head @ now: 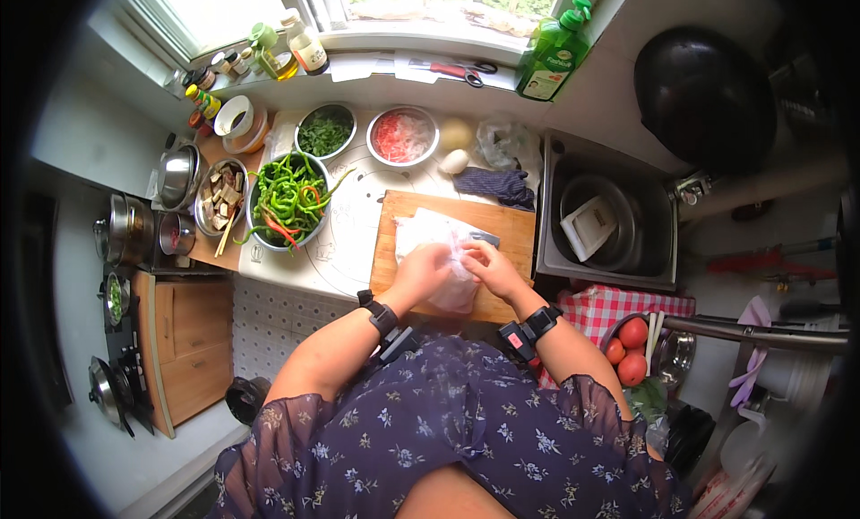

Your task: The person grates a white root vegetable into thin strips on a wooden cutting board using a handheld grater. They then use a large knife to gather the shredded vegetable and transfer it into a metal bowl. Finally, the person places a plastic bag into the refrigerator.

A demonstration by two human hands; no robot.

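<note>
A white, partly see-through plastic bag [437, 227] lies on the wooden cutting board [390, 250]; what it holds is hidden by the plastic. My left hand [427, 267] grips the gathered middle of the bag from the left. From the right, my right hand [494, 267] pinches the same bunched plastic with its fingertips. Just beyond my right fingers, a dark flat piece [485, 237], perhaps a knife blade, shows at the bag's edge.
Left of the board stands a bowl of green peppers [289, 196]. Behind are bowls of chopped greens [326, 133] and red-and-white shreds [403, 137], an egg [454, 161] and a dark cloth [495, 185]. A sink [608, 270] adjoins on the right; tomatoes [632, 370] sit below it.
</note>
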